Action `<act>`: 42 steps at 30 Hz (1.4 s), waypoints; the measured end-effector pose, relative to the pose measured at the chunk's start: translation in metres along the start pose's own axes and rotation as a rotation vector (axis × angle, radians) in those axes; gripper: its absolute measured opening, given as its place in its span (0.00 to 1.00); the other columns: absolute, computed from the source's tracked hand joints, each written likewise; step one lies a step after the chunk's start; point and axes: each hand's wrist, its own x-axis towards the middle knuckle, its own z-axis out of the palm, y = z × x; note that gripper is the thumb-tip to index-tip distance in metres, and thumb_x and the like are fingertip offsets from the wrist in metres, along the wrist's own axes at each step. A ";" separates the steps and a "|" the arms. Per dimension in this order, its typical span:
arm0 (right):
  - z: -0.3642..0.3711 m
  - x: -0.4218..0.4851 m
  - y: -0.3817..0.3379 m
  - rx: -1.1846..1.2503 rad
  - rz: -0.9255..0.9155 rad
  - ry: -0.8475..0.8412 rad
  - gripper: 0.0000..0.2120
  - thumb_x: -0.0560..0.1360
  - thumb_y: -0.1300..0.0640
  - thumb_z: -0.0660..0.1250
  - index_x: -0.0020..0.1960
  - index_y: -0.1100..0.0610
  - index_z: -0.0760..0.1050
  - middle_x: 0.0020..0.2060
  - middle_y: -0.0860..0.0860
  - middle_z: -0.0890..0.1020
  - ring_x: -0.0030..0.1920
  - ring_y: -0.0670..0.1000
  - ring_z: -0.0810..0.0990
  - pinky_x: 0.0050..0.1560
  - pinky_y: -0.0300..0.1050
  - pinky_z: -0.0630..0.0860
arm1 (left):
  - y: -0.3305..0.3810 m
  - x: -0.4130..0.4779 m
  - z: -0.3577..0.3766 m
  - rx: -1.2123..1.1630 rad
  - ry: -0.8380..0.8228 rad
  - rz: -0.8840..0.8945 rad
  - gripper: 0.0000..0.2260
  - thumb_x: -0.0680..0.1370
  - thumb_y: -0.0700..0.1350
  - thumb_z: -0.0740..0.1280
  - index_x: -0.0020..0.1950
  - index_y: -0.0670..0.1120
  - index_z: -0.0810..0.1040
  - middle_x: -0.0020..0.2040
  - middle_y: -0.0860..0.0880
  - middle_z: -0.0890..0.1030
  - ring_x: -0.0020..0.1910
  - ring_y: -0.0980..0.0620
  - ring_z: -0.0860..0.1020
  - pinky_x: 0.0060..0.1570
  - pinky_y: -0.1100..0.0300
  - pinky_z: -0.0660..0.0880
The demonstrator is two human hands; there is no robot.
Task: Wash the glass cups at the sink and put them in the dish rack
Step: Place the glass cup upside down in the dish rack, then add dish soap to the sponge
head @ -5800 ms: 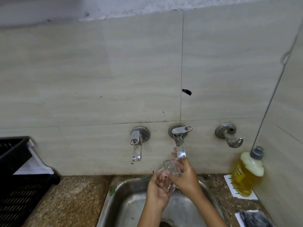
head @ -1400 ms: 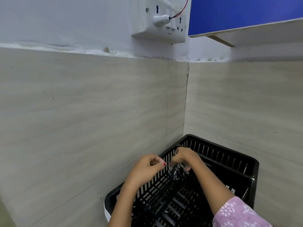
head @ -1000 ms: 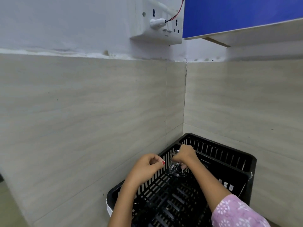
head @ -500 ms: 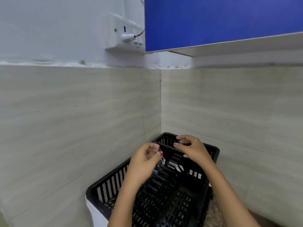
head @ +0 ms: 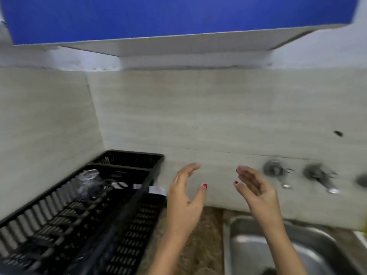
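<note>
A brown speckled counter [head: 206, 233] runs along a wall [head: 198, 116] of pale grey tiles that turns a corner at the left. A blue cabinet [head: 178, 16] hangs above. A black slatted rack [head: 39, 212] stands on the counter in that corner, its far end divided off as a narrow compartment. A steel sink [head: 248, 247] is set into the counter at the right, with 2 taps [head: 278, 174] on the wall behind it.

A glass cup [head: 88, 180] sits in the rack's large compartment, near the far left wall. It is blurred, so I cannot tell which way up it is.

Both hands are raised between rack and sink, palms facing each other. The left hand [head: 184, 197] has its grip released, fingers loosely extended over the counter. The right hand [head: 256, 187] is likewise released and holds nothing, above the sink's left edge.
</note>
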 end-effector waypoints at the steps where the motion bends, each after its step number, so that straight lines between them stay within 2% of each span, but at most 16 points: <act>1: -0.025 -0.004 -0.001 -0.030 0.011 0.016 0.18 0.71 0.73 0.66 0.50 0.51 0.75 0.52 0.49 0.80 0.54 0.44 0.79 0.60 0.36 0.72 | 0.002 -0.004 0.023 -0.014 -0.028 -0.003 0.17 0.71 0.43 0.66 0.55 0.60 0.73 0.58 0.63 0.76 0.59 0.68 0.72 0.57 0.75 0.65; 5: -0.122 -0.021 0.004 -0.164 0.066 0.109 0.18 0.71 0.70 0.68 0.50 0.47 0.76 0.52 0.44 0.80 0.55 0.44 0.78 0.58 0.38 0.73 | 0.006 -0.026 0.114 -0.058 -0.179 -0.019 0.18 0.69 0.44 0.66 0.55 0.62 0.73 0.59 0.64 0.75 0.61 0.67 0.72 0.60 0.72 0.66; 8: -0.189 -0.026 0.017 -0.285 0.093 0.188 0.19 0.71 0.67 0.69 0.49 0.43 0.75 0.50 0.42 0.80 0.52 0.44 0.78 0.50 0.31 0.75 | 0.009 -0.044 0.173 -0.076 -0.261 -0.026 0.18 0.70 0.45 0.65 0.56 0.62 0.72 0.60 0.64 0.74 0.61 0.68 0.71 0.59 0.73 0.65; 10: -0.230 -0.027 0.027 -0.369 0.123 0.223 0.19 0.70 0.67 0.70 0.47 0.43 0.74 0.48 0.43 0.80 0.47 0.45 0.79 0.45 0.27 0.74 | 0.008 -0.056 0.207 -0.092 -0.305 -0.046 0.18 0.71 0.45 0.66 0.57 0.62 0.72 0.61 0.62 0.74 0.62 0.68 0.70 0.60 0.69 0.67; 11: -0.250 -0.028 0.033 -0.409 0.144 0.235 0.18 0.70 0.67 0.71 0.46 0.43 0.74 0.47 0.43 0.80 0.44 0.45 0.79 0.44 0.28 0.74 | 0.005 -0.063 0.223 -0.102 -0.318 -0.061 0.17 0.71 0.46 0.66 0.57 0.61 0.72 0.61 0.62 0.74 0.62 0.67 0.70 0.61 0.66 0.68; 13: -0.286 -0.030 0.048 -0.494 0.204 0.247 0.17 0.69 0.65 0.72 0.45 0.43 0.74 0.44 0.44 0.81 0.42 0.46 0.79 0.49 0.37 0.76 | -0.003 -0.075 0.252 -0.118 -0.322 -0.089 0.16 0.69 0.50 0.66 0.57 0.61 0.72 0.60 0.61 0.75 0.62 0.65 0.71 0.62 0.63 0.68; 16: -0.334 -0.034 0.076 -0.621 0.346 0.274 0.12 0.69 0.63 0.72 0.47 0.49 0.77 0.44 0.48 0.82 0.44 0.48 0.78 0.53 0.44 0.75 | -0.015 -0.092 0.288 -0.095 -0.374 -0.153 0.18 0.71 0.45 0.68 0.56 0.63 0.71 0.58 0.62 0.74 0.60 0.66 0.72 0.60 0.69 0.66; 19: -0.371 -0.039 0.099 -0.769 0.469 0.264 0.14 0.69 0.60 0.72 0.55 0.56 0.78 0.46 0.52 0.82 0.48 0.50 0.80 0.49 0.40 0.72 | -0.025 -0.102 0.311 -0.066 -0.445 -0.215 0.23 0.73 0.37 0.70 0.56 0.63 0.70 0.58 0.62 0.74 0.58 0.67 0.71 0.56 0.78 0.64; 23: -0.403 -0.040 0.126 -0.851 0.574 0.257 0.16 0.71 0.62 0.70 0.58 0.58 0.77 0.50 0.55 0.82 0.50 0.54 0.80 0.45 0.38 0.68 | -0.046 -0.102 0.338 -0.052 -0.500 -0.316 0.20 0.74 0.36 0.68 0.58 0.59 0.71 0.59 0.60 0.74 0.59 0.64 0.71 0.60 0.68 0.65; 27: -0.429 -0.033 0.166 -0.951 0.642 0.194 0.20 0.68 0.60 0.71 0.59 0.55 0.76 0.49 0.55 0.81 0.50 0.55 0.80 0.44 0.41 0.70 | -0.066 -0.098 0.354 0.000 -0.553 -0.361 0.20 0.74 0.36 0.68 0.57 0.59 0.71 0.57 0.64 0.73 0.56 0.67 0.71 0.57 0.66 0.65; 30: -0.443 -0.028 0.198 -1.056 0.707 0.116 0.30 0.67 0.54 0.74 0.67 0.56 0.70 0.62 0.56 0.74 0.60 0.57 0.74 0.55 0.45 0.71 | -0.088 -0.097 0.356 0.023 -0.538 -0.410 0.20 0.74 0.35 0.69 0.56 0.58 0.72 0.57 0.62 0.75 0.57 0.66 0.72 0.57 0.65 0.66; 32: -0.448 -0.026 0.213 -1.106 0.757 0.087 0.34 0.69 0.51 0.73 0.70 0.55 0.65 0.69 0.55 0.67 0.65 0.56 0.69 0.62 0.47 0.68 | -0.099 -0.099 0.355 0.042 -0.541 -0.456 0.19 0.74 0.35 0.68 0.55 0.58 0.72 0.58 0.61 0.75 0.58 0.61 0.72 0.55 0.64 0.65; 35: -0.455 -0.028 0.231 -1.153 0.750 0.098 0.31 0.68 0.50 0.74 0.68 0.53 0.68 0.66 0.54 0.69 0.63 0.57 0.71 0.58 0.48 0.71 | -0.110 -0.102 0.354 0.065 -0.555 -0.503 0.18 0.75 0.35 0.67 0.54 0.58 0.73 0.58 0.63 0.75 0.60 0.58 0.71 0.54 0.63 0.64; 39: -0.461 -0.034 0.246 -1.145 0.710 0.190 0.29 0.67 0.57 0.74 0.66 0.58 0.72 0.64 0.58 0.73 0.61 0.59 0.73 0.58 0.49 0.72 | -0.113 -0.102 0.355 0.095 -0.573 -0.517 0.16 0.75 0.36 0.67 0.53 0.58 0.73 0.56 0.63 0.75 0.60 0.59 0.72 0.53 0.65 0.65; 42: -0.463 -0.035 0.247 -1.151 0.692 0.204 0.28 0.66 0.58 0.75 0.65 0.57 0.74 0.63 0.57 0.75 0.59 0.59 0.75 0.56 0.49 0.73 | -0.113 -0.101 0.357 0.101 -0.574 -0.520 0.16 0.76 0.36 0.67 0.53 0.58 0.73 0.56 0.63 0.75 0.59 0.60 0.71 0.51 0.68 0.65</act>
